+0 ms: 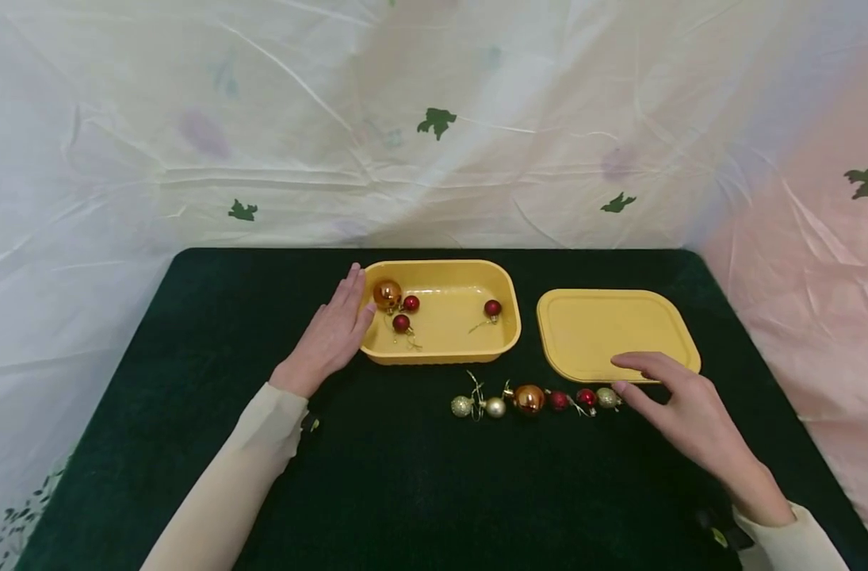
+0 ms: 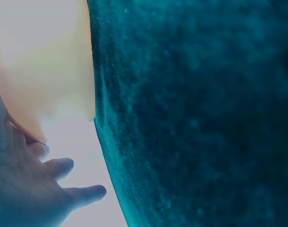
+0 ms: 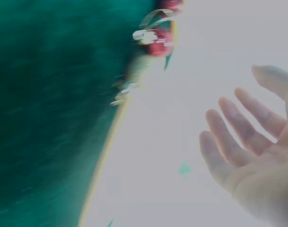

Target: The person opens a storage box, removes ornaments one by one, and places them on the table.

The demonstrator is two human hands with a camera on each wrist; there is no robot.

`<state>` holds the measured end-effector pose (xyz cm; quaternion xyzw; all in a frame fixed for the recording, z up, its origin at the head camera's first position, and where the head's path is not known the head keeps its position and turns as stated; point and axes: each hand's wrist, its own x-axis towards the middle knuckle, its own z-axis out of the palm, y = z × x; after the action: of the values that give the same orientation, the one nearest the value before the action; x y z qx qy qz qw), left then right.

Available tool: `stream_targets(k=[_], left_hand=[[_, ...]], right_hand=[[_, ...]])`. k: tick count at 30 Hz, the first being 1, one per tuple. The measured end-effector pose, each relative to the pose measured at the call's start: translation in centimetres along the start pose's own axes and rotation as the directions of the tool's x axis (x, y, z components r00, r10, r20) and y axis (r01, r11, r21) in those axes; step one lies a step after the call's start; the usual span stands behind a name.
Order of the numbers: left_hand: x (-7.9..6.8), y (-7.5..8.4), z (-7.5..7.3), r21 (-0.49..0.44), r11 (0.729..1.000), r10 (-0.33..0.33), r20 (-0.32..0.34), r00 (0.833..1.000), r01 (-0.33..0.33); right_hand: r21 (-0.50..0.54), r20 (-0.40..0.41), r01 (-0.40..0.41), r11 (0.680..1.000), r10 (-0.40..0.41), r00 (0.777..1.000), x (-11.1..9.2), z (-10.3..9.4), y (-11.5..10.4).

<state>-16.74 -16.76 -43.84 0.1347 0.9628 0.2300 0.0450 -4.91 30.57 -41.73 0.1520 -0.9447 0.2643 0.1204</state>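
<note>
A row of Christmas baubles [image 1: 529, 400] runs left to right below the yellow box [image 1: 441, 358], its glittery gold end bauble [image 1: 607, 398] just left of the nearer right hand [image 1: 697, 416], which is empty, thumb and fingers parted. The left hand [image 1: 331, 329] lies straight-fingered against the box's left end. No writing is legible.

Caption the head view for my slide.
Left hand at a yellow box holding four baubles, right hand near a row of six more.
</note>
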Motion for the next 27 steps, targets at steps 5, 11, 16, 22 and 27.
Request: stream_targets(k=[5,11,16,22,27], left_hand=[[0.0,0.0,-0.1,-0.003,1.0,0.001,0.007,1.0,-0.001],[0.0,-0.1,-0.2,-0.008,1.0,0.004,0.014,1.0,-0.004],[0.1,-0.1,-0.5,0.015,1.0,0.008,0.031,0.999,-0.008],[0.1,-0.4,-1.0,0.021,1.0,0.011,0.053,0.999,-0.012],[0.2,-1.0,-1.1,0.02,0.999,0.038,0.053,0.998,-0.039]], right_hand=[[0.08,-0.134,0.031,0.996,-0.02,0.991,1.3,-0.3,-2.1],[0.146,-0.235,0.116,0.982,-0.079,0.969,3.2,0.3,-4.1],[0.167,-0.233,0.187,0.968,-0.146,0.962,4.8,1.0,-5.9],[0.166,-0.137,0.232,0.959,-0.211,0.968,7.0,1.6,-8.4],[0.172,-0.034,0.245,0.954,-0.243,0.969,9.3,2.2,-10.2]])
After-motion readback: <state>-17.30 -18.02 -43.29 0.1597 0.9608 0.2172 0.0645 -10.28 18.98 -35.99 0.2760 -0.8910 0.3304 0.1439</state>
